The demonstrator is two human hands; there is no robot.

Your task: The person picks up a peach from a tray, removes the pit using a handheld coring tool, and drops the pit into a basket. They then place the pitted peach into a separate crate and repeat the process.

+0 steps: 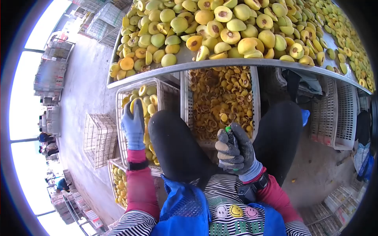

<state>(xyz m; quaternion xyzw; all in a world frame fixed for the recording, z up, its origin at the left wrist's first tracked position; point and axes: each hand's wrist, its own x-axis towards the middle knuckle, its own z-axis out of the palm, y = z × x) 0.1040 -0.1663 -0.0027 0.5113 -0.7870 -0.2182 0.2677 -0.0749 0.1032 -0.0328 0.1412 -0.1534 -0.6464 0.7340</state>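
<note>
My left hand (134, 122), in a blue-grey glove, reaches over a white plastic crate (119, 118) at the left. Its fingers and thumb close round a yellow fruit half (134, 103), partly hidden by the glove. Other yellow-green stone-fruit halves (151, 100) lie in that crate. My right hand (235, 151), in a dirty grey glove, is wrapped round a slim tool with a green and dark handle (228, 129); its working end cannot be made out. Below and between my knees stands another crate (256, 102), full of brownish-yellow cut pieces and scraps (220, 102).
A metal-edged table (189, 66) ahead carries a heap of fruit halves (236, 25), several with brown centres. A white crate (100, 137) stands on the floor at left, stacked crates (328, 114) at right. Other people (49, 143) are far off at left.
</note>
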